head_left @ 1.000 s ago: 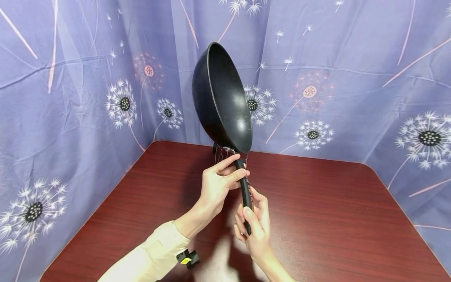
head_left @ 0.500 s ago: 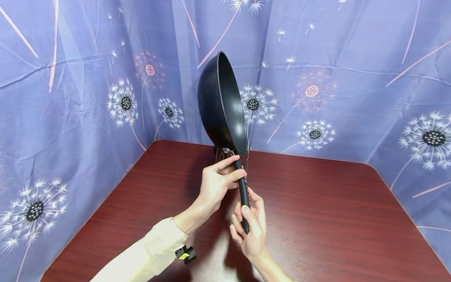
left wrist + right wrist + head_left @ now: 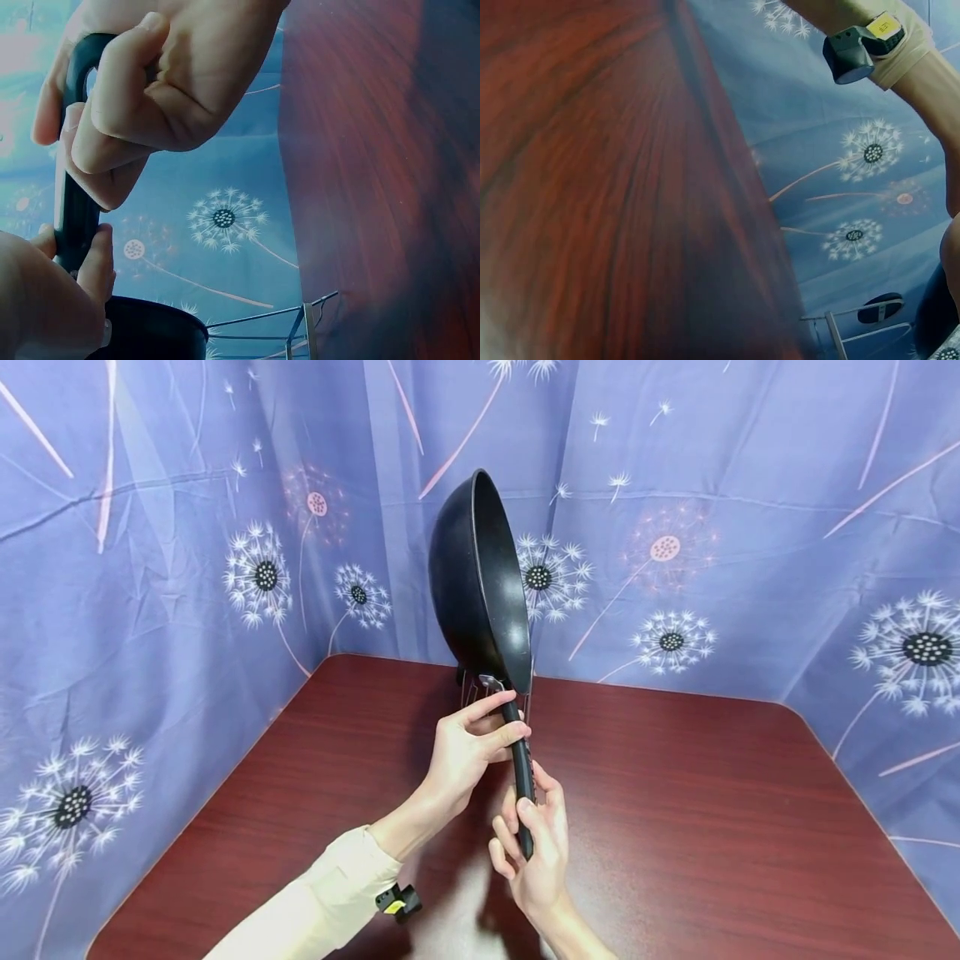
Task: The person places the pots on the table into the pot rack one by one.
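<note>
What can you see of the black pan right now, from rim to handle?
The black pan is a deep, round, matte dark pan, metal by its look, with a slightly glossy inside and nothing in it. It is held off the table, tipped nearly on edge, with the bowl up and the opening facing right. Its straight black handle points down. The left hand grips the handle near the bowl; the right hand grips its lower end. A wire rack stands just behind it.

text: none legible | yellow tag on wrist device (image 3: pixel 886 25): unreadable | labels: none
</note>
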Demonstrator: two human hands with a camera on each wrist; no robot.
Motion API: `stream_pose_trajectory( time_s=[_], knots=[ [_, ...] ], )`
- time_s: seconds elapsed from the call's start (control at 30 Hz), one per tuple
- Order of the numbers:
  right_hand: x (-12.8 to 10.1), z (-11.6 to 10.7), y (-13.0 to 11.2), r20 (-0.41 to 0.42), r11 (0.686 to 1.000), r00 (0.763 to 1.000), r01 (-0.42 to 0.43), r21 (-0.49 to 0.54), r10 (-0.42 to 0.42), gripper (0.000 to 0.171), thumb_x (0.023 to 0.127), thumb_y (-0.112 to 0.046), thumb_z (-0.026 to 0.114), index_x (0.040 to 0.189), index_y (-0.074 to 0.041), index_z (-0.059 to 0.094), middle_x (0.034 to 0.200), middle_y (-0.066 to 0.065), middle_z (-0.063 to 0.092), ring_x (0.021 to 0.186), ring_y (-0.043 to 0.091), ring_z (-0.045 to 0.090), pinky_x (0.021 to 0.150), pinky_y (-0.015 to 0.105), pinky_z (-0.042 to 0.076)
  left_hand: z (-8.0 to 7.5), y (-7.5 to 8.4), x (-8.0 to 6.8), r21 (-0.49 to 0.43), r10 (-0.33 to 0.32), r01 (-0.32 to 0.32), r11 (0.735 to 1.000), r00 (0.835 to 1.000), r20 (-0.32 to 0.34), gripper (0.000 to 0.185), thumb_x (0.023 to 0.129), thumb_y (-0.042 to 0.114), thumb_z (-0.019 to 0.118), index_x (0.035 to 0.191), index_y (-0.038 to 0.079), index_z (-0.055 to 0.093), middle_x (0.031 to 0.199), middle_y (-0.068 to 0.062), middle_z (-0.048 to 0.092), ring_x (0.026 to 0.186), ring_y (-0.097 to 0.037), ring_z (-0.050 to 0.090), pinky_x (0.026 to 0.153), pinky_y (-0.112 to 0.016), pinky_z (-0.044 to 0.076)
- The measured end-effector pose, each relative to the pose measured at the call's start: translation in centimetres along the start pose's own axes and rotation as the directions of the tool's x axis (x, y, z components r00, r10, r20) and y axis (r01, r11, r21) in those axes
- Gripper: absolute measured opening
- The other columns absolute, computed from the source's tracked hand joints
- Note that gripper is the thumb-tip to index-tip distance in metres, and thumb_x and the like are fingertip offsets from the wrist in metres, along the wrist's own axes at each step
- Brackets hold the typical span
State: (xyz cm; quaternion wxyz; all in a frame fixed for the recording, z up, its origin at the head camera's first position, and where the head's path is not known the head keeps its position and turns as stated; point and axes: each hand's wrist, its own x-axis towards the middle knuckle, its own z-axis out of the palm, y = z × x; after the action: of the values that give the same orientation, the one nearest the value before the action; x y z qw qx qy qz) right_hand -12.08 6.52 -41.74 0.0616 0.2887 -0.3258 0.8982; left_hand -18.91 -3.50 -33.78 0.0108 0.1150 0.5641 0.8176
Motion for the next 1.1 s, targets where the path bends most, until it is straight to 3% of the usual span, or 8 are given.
stream_pose_trajectory(
  time_s=[0.17, 0.43, 0.8, 1.1],
  knots=[
    [0.2, 0.4, -0.3, -0.066, 0.999, 0.997, -0.042, -0.006, 0.041, 0.04, 0.103, -0.001, 0.026, 0.139, -0.018, 0.036, 0.076, -0.001, 0.039, 0.046, 0.008, 0.018, 0.033, 0.024, 0.011, 0.0, -0.5, 0.2, -0.071, -0.021, 0.022, 0.997, 1.0, 0.013, 0.049, 0.089, -0.001, 0.07, 0.136, 0.005, 0.058, 0.097, -0.005, 0.074, 0.085, -0.015, 0.073, 0.083, -0.035, 0.06],
    [0.1, 0.9, -0.6, -0.123, 0.998, 0.991, -0.064, -0.024, 0.06, 0.038, 0.103, -0.002, 0.026, 0.137, -0.016, 0.036, 0.074, -0.002, 0.04, 0.046, 0.007, 0.018, 0.033, 0.024, 0.01, 0.2, -0.7, 0.3, -0.118, -0.062, 0.064, 0.991, 0.998, 0.016, 0.045, 0.09, -0.003, 0.069, 0.133, 0.009, 0.062, 0.099, -0.005, 0.073, 0.084, -0.015, 0.072, 0.082, -0.032, 0.06],
    [-0.3, 0.8, -0.4, -0.094, 0.999, 0.995, -0.035, -0.038, 0.032, 0.041, 0.101, 0.002, 0.026, 0.137, -0.018, 0.034, 0.074, -0.001, 0.037, 0.046, 0.008, 0.017, 0.033, 0.025, 0.01, 0.4, -0.8, 0.2, -0.088, -0.049, 0.051, 0.995, 0.998, 0.025, 0.043, 0.089, -0.002, 0.07, 0.13, 0.01, 0.064, 0.095, -0.004, 0.073, 0.082, -0.014, 0.072, 0.084, -0.032, 0.059],
    [-0.7, 0.2, -0.3, -0.082, 0.987, 0.997, -0.009, -0.158, -0.004, 0.052, 0.094, 0.009, 0.033, 0.141, -0.013, 0.026, 0.076, -0.003, 0.042, 0.045, 0.008, 0.02, 0.031, 0.022, 0.017, 0.5, -0.6, 0.1, -0.051, -0.052, 0.053, 0.997, 0.998, 0.03, 0.042, 0.087, -0.001, 0.073, 0.128, 0.01, 0.066, 0.1, -0.012, 0.073, 0.082, -0.015, 0.072, 0.082, -0.033, 0.06]
  ],
)
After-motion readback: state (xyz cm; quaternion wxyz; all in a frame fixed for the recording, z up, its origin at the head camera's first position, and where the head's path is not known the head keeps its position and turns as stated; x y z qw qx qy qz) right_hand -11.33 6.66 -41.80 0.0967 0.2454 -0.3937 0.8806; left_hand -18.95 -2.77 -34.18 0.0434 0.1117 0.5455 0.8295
